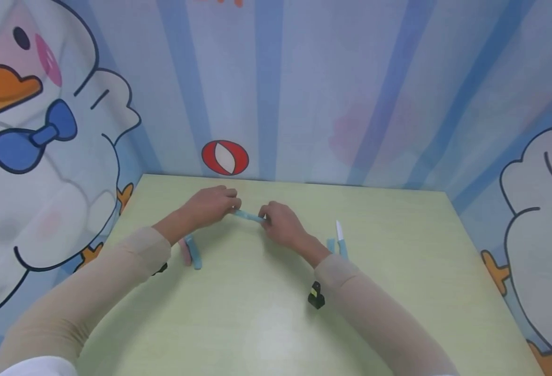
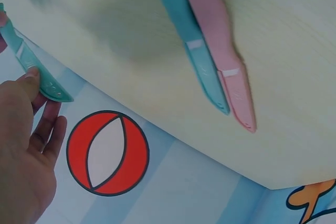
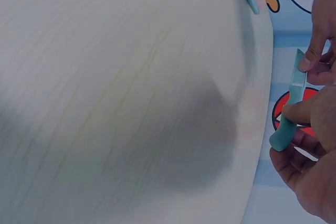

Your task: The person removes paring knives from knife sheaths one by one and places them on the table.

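Note:
Between both hands, above the back part of the table, is a teal knife with its blade end inside a matching cover. My left hand pinches the covered blade end between thumb and fingers. At the other end, my right hand grips the handle. Near my left forearm a blue covered knife and a pink covered knife lie side by side on the table. By my right forearm lies a knife with a bare white blade and blue handle, beside a short blue piece.
A pale yellow-green table stretches beneath the hands, with a printed cartoon curtain rising behind it and at the sides. A small black object shows next to my right forearm, and another peeks from under the left.

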`<action>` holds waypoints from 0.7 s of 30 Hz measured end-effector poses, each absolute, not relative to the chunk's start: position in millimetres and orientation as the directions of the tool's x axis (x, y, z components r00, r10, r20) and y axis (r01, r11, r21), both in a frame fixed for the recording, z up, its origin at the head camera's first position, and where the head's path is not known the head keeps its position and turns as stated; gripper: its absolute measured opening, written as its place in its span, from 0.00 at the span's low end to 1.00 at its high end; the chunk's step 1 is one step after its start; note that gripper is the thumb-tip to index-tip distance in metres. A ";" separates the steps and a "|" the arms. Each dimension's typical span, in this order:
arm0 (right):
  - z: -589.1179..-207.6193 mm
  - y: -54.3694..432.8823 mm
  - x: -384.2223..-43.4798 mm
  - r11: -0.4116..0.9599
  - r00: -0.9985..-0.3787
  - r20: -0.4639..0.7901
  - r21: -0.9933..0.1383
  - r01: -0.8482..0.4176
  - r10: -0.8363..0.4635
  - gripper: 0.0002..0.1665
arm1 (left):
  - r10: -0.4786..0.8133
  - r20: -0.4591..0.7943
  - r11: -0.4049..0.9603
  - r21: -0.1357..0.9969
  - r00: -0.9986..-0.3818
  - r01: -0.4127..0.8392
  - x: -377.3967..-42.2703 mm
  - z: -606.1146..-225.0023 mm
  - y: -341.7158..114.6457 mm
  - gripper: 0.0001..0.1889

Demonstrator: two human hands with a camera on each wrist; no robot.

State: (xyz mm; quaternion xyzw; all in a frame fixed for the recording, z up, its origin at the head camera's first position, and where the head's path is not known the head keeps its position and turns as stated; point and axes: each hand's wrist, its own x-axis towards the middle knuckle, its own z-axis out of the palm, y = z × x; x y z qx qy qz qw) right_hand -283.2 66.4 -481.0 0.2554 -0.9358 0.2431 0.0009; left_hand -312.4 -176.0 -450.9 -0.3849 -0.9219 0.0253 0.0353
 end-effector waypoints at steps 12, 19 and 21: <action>-472.5 95.0 -282.9 0.762 -0.831 0.165 -0.336 -0.554 -0.531 0.08 | 0.704 0.034 0.710 -0.019 -0.709 0.704 -305.9 -447.0 -148.3 0.09; -467.1 113.1 -276.9 0.759 -0.794 0.163 -0.232 -0.608 -0.586 0.09 | 0.723 0.014 0.687 0.091 -0.691 0.721 -301.8 -451.0 -133.4 0.09; -464.2 117.8 -274.4 0.752 -0.781 0.170 -0.210 -0.625 -0.602 0.08 | 0.725 0.019 0.684 0.092 -0.688 0.723 -300.7 -452.2 -128.7 0.09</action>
